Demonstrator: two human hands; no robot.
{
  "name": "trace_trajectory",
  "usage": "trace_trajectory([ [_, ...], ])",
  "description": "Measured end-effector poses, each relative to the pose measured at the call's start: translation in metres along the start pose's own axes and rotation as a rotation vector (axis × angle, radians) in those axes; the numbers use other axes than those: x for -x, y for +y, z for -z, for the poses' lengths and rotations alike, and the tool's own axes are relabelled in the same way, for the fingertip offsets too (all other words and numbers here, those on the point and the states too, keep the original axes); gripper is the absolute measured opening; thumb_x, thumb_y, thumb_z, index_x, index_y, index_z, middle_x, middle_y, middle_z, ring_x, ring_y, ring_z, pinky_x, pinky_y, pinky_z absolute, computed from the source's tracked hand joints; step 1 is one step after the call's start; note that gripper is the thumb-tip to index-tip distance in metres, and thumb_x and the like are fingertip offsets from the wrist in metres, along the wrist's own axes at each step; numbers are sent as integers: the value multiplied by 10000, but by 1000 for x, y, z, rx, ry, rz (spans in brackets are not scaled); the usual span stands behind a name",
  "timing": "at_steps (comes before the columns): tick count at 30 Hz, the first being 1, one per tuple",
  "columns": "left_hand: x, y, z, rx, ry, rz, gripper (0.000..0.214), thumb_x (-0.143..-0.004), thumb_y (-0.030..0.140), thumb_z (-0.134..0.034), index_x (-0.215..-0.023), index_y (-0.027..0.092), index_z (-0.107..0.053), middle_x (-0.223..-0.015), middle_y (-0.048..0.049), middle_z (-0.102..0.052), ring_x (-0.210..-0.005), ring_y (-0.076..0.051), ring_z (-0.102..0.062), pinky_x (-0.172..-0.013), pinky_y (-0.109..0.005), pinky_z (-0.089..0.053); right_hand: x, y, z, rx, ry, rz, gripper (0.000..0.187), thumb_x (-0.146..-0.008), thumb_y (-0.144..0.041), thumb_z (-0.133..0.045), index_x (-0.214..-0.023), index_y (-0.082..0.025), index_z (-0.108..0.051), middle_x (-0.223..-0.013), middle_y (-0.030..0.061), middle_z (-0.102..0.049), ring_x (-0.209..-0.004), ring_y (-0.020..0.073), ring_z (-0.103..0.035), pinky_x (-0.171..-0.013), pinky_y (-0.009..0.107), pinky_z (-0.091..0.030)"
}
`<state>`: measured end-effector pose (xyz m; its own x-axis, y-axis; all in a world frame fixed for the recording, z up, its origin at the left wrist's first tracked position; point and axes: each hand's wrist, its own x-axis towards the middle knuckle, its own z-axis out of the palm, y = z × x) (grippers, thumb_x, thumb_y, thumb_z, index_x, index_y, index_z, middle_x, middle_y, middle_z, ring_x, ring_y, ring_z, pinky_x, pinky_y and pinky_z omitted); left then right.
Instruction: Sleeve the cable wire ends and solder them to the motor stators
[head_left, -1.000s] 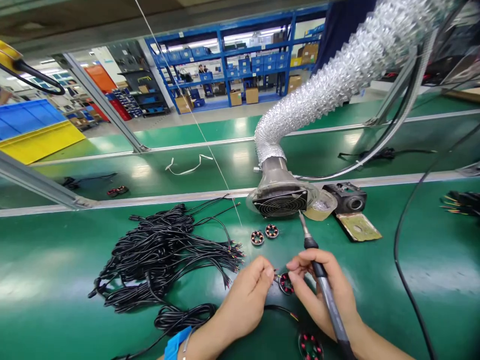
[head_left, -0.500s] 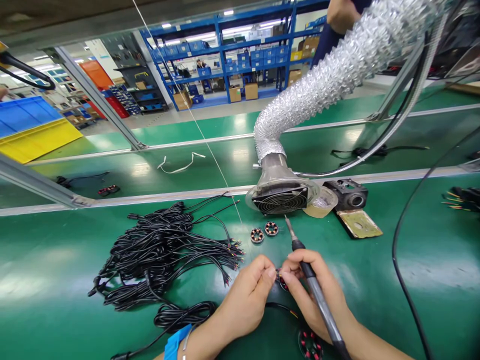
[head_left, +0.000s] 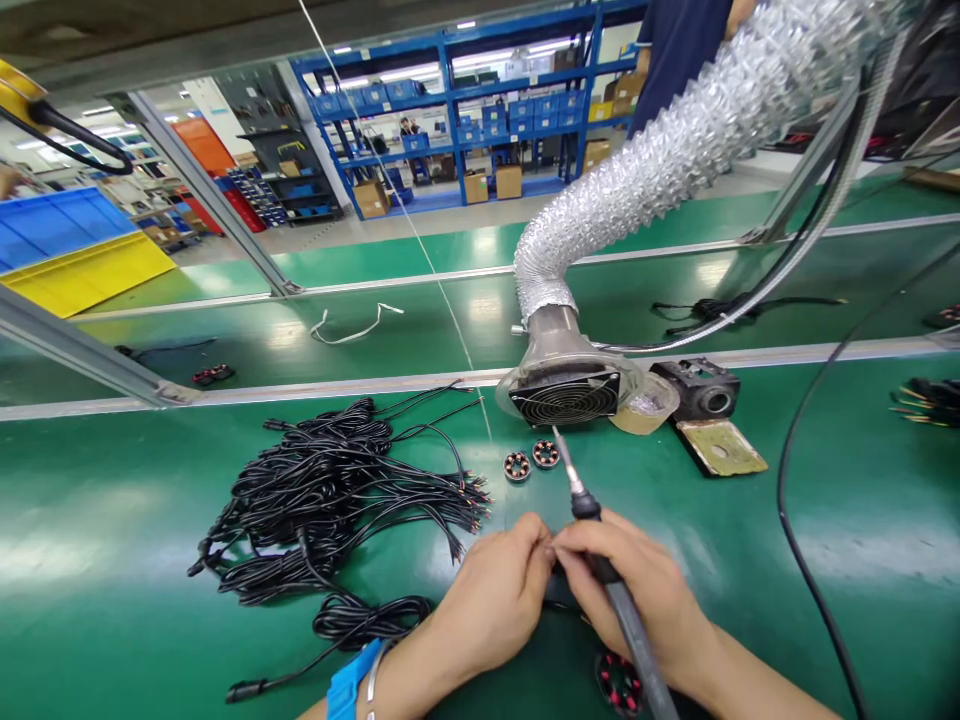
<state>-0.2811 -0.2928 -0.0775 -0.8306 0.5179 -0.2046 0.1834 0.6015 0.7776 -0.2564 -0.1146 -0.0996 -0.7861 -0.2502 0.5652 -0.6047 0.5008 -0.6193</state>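
My left hand and my right hand meet fingertip to fingertip low in the middle, pinching a small part that their fingers hide. A soldering iron lies across my right hand, its tip pointing up and away toward two small round coil parts on the green mat. Another round coil part with red windings lies under my right wrist. A black wire runs from between my hands. My left wrist wears a blue strap.
A heap of black cables lies left of my hands. Behind stands a fume extractor fan on a silver flexible duct, with a tape roll, a black holder and a sponge pad. A person stands at the back.
My hands have closed together over the small coil part, hiding it. The soldering iron tip has swung left, toward the two coil parts.
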Motion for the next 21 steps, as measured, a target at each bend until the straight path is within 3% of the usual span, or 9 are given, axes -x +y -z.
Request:
trace_trajectory([
  [4, -1, 3, 6, -45, -9, -37, 175, -991, 268, -402, -841, 220, -478, -784, 20, -568, -732, -161, -515, -657, -264, -328, 0, 9, 11, -54, -19, -141, 269, -884, -96, -543, -1096, -254, -490, -828, 2, -639, -649, 143, -616, -634, 260, -529],
  [11, -6, 1, 10, 109, -55, 21, 218, -989, 316, -405, -811, 214, -477, -670, 49, -469, -631, -130, -430, -573, -236, -296, 0, 19, 9, -91, -48, -11, 398, -880, -60, -563, -1212, -271, -506, -822, 2, -660, -675, 150, -617, -627, 269, -517],
  [18, -8, -7, 14, 226, -102, 27, 233, -973, 333, -427, -796, 192, -487, -677, 52, -443, -631, -114, -404, -579, -228, -307, 2, 21, 5, -61, -58, 13, 395, -887, -60, -573, -1219, -271, -541, -848, 15, -701, -667, 161, -634, -606, 283, -511],
  [21, -12, -10, 14, 274, -122, 33, 238, -968, 344, -436, -804, 184, -498, -667, 55, -448, -615, -109, -394, -573, -226, -310, 1, 20, 1, -83, 3, 13, 344, -886, -61, -572, -1171, -253, -570, -835, 12, -696, -660, 148, -633, -602, 264, -509],
])
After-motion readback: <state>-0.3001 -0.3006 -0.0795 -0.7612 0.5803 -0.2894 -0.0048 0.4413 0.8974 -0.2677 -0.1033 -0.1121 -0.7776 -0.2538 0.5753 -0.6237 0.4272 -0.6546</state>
